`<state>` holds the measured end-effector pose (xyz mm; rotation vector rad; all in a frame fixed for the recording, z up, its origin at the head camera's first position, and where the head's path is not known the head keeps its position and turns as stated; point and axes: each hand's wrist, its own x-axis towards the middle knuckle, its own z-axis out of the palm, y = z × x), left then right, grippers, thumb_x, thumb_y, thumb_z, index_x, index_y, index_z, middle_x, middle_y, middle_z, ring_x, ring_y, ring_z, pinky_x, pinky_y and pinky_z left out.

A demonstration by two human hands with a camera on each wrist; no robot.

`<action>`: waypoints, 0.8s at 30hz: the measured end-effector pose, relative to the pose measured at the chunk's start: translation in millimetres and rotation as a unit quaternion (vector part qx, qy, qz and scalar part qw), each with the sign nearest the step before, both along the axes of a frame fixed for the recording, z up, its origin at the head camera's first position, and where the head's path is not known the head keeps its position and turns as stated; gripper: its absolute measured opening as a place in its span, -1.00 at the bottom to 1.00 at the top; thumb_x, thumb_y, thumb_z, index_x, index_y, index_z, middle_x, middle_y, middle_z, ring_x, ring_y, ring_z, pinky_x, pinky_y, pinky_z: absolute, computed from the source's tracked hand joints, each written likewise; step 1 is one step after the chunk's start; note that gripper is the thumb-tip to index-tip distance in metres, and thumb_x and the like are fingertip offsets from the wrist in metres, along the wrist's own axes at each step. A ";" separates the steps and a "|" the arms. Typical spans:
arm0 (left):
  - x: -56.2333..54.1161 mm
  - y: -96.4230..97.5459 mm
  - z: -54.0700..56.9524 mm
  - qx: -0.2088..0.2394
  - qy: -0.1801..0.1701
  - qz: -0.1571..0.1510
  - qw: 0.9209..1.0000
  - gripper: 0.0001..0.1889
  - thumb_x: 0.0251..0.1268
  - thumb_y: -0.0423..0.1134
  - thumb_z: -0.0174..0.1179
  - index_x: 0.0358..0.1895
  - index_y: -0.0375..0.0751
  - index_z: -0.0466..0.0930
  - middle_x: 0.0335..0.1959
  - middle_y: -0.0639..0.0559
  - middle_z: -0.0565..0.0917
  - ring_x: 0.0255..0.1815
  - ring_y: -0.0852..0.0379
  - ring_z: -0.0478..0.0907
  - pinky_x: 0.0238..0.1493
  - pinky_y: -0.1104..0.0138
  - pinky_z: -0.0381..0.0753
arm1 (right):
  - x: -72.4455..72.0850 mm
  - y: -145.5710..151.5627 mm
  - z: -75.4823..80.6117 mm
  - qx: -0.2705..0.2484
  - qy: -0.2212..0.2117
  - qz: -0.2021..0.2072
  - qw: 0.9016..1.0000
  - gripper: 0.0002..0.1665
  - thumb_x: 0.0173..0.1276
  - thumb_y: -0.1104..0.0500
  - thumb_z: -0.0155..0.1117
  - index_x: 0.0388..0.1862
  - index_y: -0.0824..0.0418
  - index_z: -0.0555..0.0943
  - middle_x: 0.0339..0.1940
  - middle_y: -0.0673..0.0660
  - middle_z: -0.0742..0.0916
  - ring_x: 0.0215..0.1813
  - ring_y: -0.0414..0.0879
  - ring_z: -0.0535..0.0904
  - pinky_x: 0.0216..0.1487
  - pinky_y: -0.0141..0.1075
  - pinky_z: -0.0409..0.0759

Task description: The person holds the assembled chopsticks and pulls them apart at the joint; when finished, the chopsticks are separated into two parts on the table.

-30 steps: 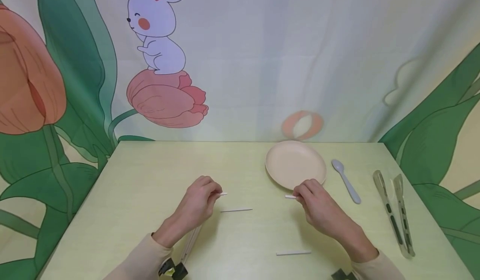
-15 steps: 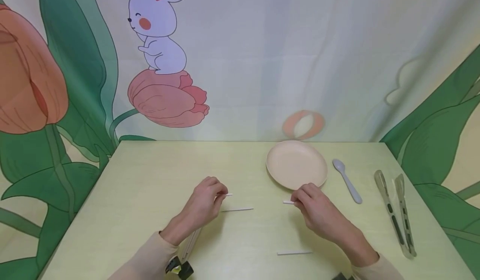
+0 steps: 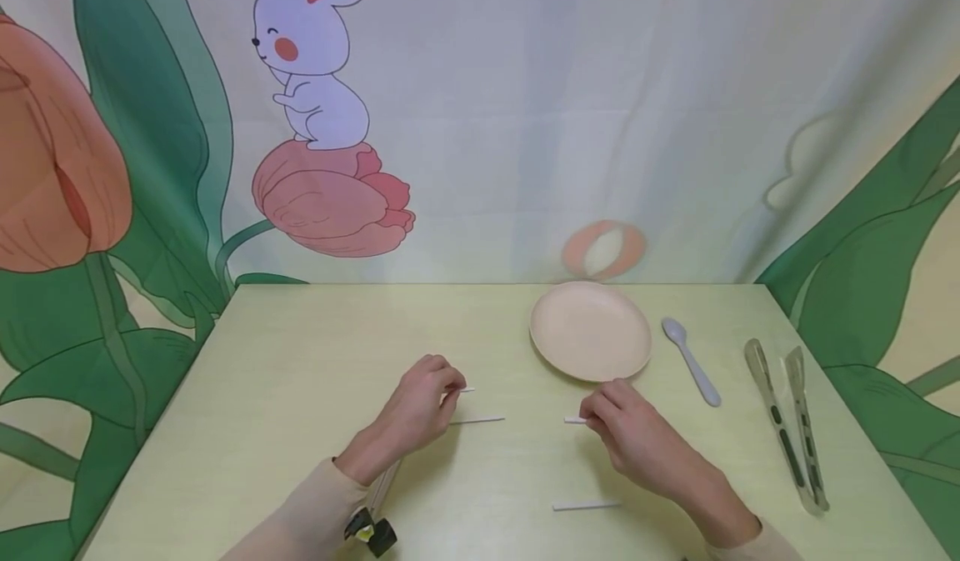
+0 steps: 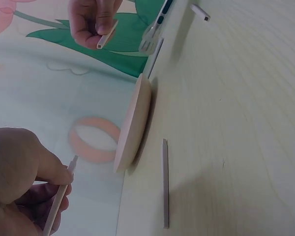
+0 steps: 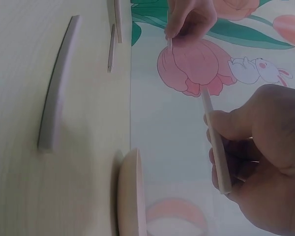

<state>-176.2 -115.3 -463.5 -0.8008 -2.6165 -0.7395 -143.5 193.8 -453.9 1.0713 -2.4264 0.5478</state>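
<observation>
And here we are, both of my hands up over the pale table (image 3: pixel 300 336), each one busy. My left hand (image 3: pixel 416 403), just left of centre in the head view, has a slim pale stick (image 4: pixel 57 204) pinched between thumb and fingers, its tip poking out to the right. Over on the right of centre, my right hand (image 3: pixel 637 436) grips a second stick (image 5: pixel 217 142), thumb against curled fingers, its end pointing left. Both are held clear of the tabletop, well apart.

Below my left fingertips a third stick (image 3: pixel 483 420) lies flat, one end hidden behind that hand; a fourth stick (image 3: pixel 587 507) lies at bottom centre, below my right hand. More slender pale pieces (image 3: pixel 384 486) run beneath my left wrist, mostly covered, so I can't tell how many.

Right behind my right knuckles sits a round beige plate (image 3: pixel 590 332), then a grey spoon (image 3: pixel 690 361) beside it, and the tongs (image 3: pixel 787 428) spread toward the right edge. Backing it all, the curtain (image 3: pixel 487 127), rabbit at upper left!
</observation>
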 end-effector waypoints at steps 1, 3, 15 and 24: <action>-0.4 0.7 -0.6 -0.001 -0.002 -0.001 1.000 -0.94 0.09 -0.46 0.33 -0.36 -0.27 0.70 -0.42 0.05 0.61 -0.34 0.15 0.50 -0.28 0.35 0.52 | 0.9 -0.1 -0.1 0.001 -0.002 0.000 1.000 -0.74 0.06 0.41 0.41 -0.33 0.17 0.57 -0.34 -0.07 0.54 -0.25 -0.23 0.41 -0.26 -0.46 0.50; -1.4 2.2 -2.2 -0.003 -0.007 -0.003 1.000 -0.93 0.09 -0.47 0.32 -0.36 -0.27 0.70 -0.42 0.05 0.61 -0.34 0.15 0.49 -0.28 0.35 0.52 | 2.4 -0.4 -0.5 0.000 -0.003 0.002 1.000 -0.74 0.07 0.41 0.41 -0.33 0.16 0.57 -0.34 -0.07 0.53 -0.25 -0.24 0.42 -0.25 -0.45 0.50; -5.2 9.0 -8.3 -0.018 -0.031 -0.009 0.999 -0.88 0.06 -0.47 0.28 -0.33 -0.23 0.71 -0.41 0.08 0.61 -0.34 0.20 0.46 -0.27 0.36 0.51 | 8.7 -0.3 -6.5 -0.001 -0.008 0.010 1.000 -0.75 0.10 0.40 0.41 -0.34 0.12 0.58 -0.34 -0.12 0.54 -0.24 -0.29 0.42 -0.19 -0.53 0.46; -9.9 12.8 -17.1 -0.026 -0.040 -0.013 0.999 -0.89 0.06 -0.46 0.27 -0.34 -0.24 0.71 -0.42 0.09 0.61 -0.37 0.19 0.45 -0.29 0.35 0.48 | 14.7 -1.2 -8.0 -0.005 -0.025 0.023 0.999 -0.72 0.08 0.42 0.42 -0.35 0.10 0.57 -0.35 -0.14 0.55 -0.25 -0.32 0.40 -0.20 -0.61 0.41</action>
